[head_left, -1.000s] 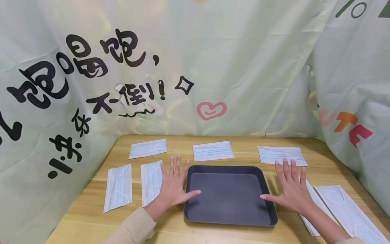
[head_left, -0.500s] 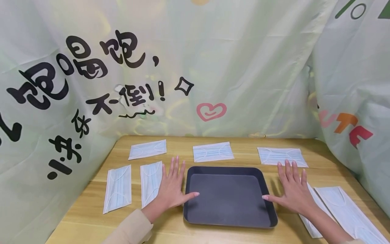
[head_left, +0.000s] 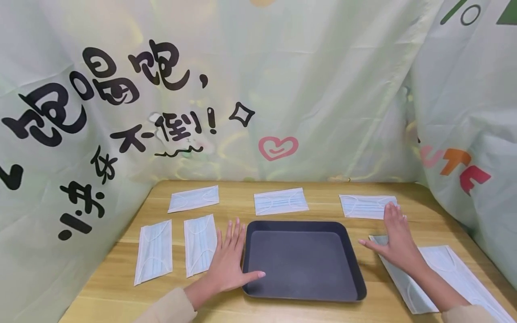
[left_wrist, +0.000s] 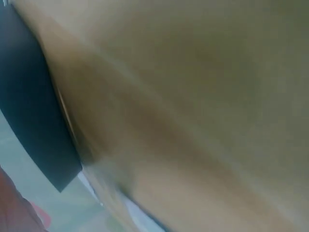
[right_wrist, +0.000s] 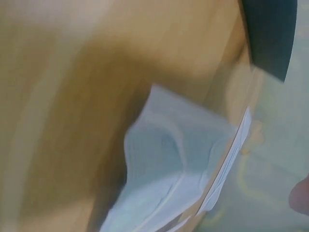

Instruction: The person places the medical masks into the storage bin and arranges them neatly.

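Note:
A shallow dark grey tray (head_left: 303, 264) lies on the wooden table between the two hands. My left hand (head_left: 226, 267) is spread at the tray's left side, its thumb over the rim; whether it touches is unclear. My right hand (head_left: 397, 244) is right of the tray, fingers straight and close together, thumb pointing out to the left. Beneath it lies a pale blue face mask (head_left: 408, 285), partly hidden by the hand and forearm. In the right wrist view this mask (right_wrist: 169, 150) looks slightly bent. Neither hand holds anything.
Face masks lie around the tray: one upper right (head_left: 365, 206), one behind the tray (head_left: 280, 201), one upper left (head_left: 194, 198), two on the left (head_left: 153, 251) (head_left: 200, 244), and another far right (head_left: 452, 262). A printed curtain (head_left: 323, 89) encloses the table (head_left: 234, 309).
My right hand has shifted right, away from the tray, and its spread fingers have come together. The mask under it sits slightly farther left. My left hand has moved a little toward me.

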Demonstrator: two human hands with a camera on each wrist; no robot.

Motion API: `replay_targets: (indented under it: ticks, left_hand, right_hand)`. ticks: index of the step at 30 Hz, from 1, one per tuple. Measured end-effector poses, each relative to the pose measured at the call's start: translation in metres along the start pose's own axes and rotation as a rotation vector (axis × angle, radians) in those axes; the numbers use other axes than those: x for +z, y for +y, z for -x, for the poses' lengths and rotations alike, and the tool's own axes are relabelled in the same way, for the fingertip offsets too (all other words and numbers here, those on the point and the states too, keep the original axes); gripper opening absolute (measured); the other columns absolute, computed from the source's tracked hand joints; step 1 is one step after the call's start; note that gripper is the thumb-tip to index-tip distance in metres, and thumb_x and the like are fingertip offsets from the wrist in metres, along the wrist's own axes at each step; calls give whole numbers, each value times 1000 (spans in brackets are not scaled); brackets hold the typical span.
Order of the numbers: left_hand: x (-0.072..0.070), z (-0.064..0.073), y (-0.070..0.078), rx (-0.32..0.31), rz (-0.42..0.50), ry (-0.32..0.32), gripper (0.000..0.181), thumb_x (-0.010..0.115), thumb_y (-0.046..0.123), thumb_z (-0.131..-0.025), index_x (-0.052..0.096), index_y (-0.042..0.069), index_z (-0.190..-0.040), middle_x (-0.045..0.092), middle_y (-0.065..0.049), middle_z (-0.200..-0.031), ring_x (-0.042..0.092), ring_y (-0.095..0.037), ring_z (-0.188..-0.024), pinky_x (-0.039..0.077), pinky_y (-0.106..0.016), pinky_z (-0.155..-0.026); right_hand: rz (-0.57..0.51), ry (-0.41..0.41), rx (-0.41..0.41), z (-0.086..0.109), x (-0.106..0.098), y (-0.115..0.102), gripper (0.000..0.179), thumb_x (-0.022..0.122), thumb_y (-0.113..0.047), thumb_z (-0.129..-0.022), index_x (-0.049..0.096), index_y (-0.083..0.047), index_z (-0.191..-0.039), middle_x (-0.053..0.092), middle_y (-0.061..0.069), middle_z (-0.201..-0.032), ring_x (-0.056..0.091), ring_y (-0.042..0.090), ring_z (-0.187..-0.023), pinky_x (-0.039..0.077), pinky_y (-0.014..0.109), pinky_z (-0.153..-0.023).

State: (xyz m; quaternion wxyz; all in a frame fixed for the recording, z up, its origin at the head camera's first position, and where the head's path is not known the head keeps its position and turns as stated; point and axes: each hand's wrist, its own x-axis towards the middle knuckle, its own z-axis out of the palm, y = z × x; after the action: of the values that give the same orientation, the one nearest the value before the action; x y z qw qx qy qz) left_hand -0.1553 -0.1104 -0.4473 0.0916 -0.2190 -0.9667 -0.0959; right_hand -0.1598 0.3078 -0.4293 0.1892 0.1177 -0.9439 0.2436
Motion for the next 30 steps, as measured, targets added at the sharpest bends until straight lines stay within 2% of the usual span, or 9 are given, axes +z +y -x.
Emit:
replay_targets:
  ticks: [3,6,9,12,16,19,23,27,30]
  left_hand:
    - [0,5,3,14,25,-15,119,51,79,-68,13,0,-148,0,-15,-156,6,-33,-144,11,-59,-113]
    - [1,9,5,37,4,-14,122,42,85,-67,13,-2,-147,3,-16,-156,10,-32,-144,12,-58,-113]
    - [4,14,6,46,-3,-13,124,37,89,-66,14,-2,-147,5,-17,-156,11,-32,-144,13,-58,-112]
    - [6,18,7,48,9,-16,124,41,88,-65,15,-2,-147,7,-17,-156,13,-33,-144,14,-59,-112]
    - [9,19,9,50,21,-34,124,47,85,-65,14,-2,-147,9,-18,-156,12,-32,-144,13,-59,-112]
    - [10,21,9,56,24,-50,125,43,87,-65,14,-2,-147,10,-18,-155,10,-32,-144,14,-59,-112]
    - [12,24,10,58,42,-45,126,36,91,-64,16,-3,-146,11,-19,-155,10,-32,-144,14,-57,-112]
    - [15,27,10,44,51,-42,126,38,90,-64,15,-2,-147,11,-18,-155,9,-30,-144,-4,-41,-117]
    - [16,29,10,44,45,-33,126,39,90,-64,16,-3,-146,11,-18,-155,10,-30,-144,-18,-26,-112]
  right_hand:
    - [-49,9,47,-3,-6,10,111,70,-42,-79,-5,9,-144,-5,37,-147,-12,44,-139,-10,54,-113]
    - [-76,23,87,-6,-12,18,104,68,-36,-82,-2,10,-144,-5,35,-148,-8,45,-139,-6,55,-113]
    - [-89,75,94,-9,-16,26,97,68,-33,-83,6,10,-144,4,36,-148,2,49,-138,3,59,-111]
    - [-91,143,125,-13,-19,32,91,69,-32,-83,15,11,-143,17,36,-145,17,52,-133,16,61,-107]
    - [-71,179,243,-19,-24,38,83,66,-33,-84,23,9,-142,28,35,-141,27,53,-128,26,62,-101]
    - [-51,172,319,-24,-27,41,80,62,-37,-87,25,8,-142,30,34,-141,29,53,-127,27,63,-100]
    - [-49,168,372,-31,-27,44,77,59,-38,-88,28,9,-140,33,34,-139,32,53,-125,28,62,-100]
    - [-85,202,416,-35,-24,51,72,60,-35,-88,33,10,-138,39,36,-133,39,54,-119,32,61,-97]
    - [-117,235,460,-37,-19,57,68,61,-32,-87,37,9,-136,43,37,-129,44,53,-116,36,60,-95]
